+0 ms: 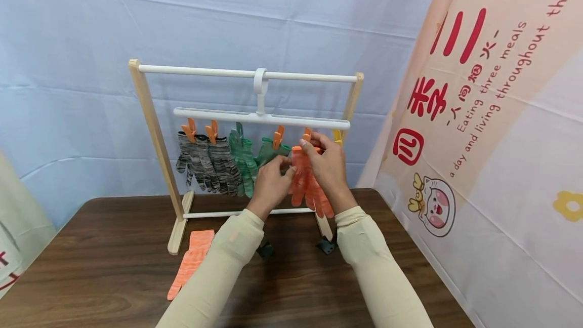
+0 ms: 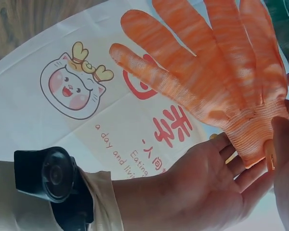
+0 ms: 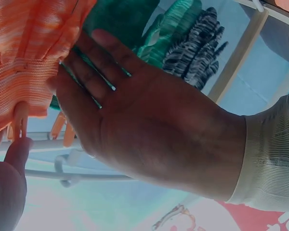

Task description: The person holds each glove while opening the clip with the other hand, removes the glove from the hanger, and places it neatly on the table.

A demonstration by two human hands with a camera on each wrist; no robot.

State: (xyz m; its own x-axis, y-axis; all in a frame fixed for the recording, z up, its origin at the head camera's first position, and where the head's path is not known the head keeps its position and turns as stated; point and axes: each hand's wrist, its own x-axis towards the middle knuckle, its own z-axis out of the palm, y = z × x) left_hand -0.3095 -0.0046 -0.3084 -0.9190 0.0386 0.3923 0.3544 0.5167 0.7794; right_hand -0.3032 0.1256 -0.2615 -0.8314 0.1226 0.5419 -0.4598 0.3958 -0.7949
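An orange knit glove (image 1: 310,186) hangs fingers-down below the white hanger bar (image 1: 246,116), toward its right end. My right hand (image 1: 329,167) reaches up to the cuff, its thumb and fingers pinching an orange clothespin (image 3: 21,118) set over the cuff edge. From the other side my left hand (image 1: 272,182) holds the cuff by its side edge, thumb in front; its other fingers (image 3: 118,53) lie partly behind the glove. Left of it hang green gloves (image 1: 244,161) and grey-and-black gloves (image 1: 207,161), clipped by clothespins. Another orange glove (image 1: 193,254) lies on the table, partly hidden by my left sleeve.
A wooden stand (image 1: 157,135) with a white top rod (image 1: 196,71) carries the hanger over the dark wood table (image 1: 114,262). A yellow clothespin (image 1: 337,136) hangs at the bar's right end. Black wrist camera (image 2: 55,174) sits on my right wrist. Cloth walls rise behind and to the right.
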